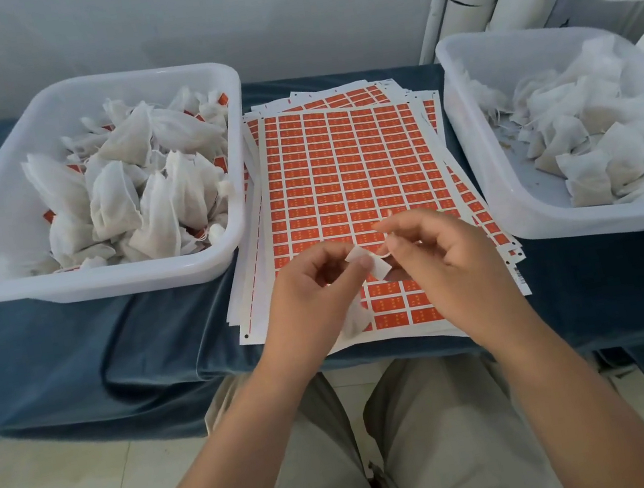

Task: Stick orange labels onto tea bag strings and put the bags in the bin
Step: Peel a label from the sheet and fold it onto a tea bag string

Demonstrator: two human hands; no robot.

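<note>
Head view looks down on my two hands meeting over the near end of the label sheets. My left hand pinches a label between thumb and forefinger, with its white side up. My right hand has its fingers curled and appears to pinch the string just right of the label, touching its edge. The label's long axis runs from far-left to near-right, and the string meets it from the right, so the fold has to close across that line. The tea bag hangs below my left hand, near its palm; I cannot tell whether the palm grips it or it only dangles from the string.

The left bin, whose bags show orange labels, sits far-left of my hands on the tabletop. The right bin, where I see no labels on the bags, sits far-right. I judge the left bin to be the drop point. My left hand is nearer to it and has the bag beside it, so that hand suits the carry once the label is pressed shut around the string.
</note>
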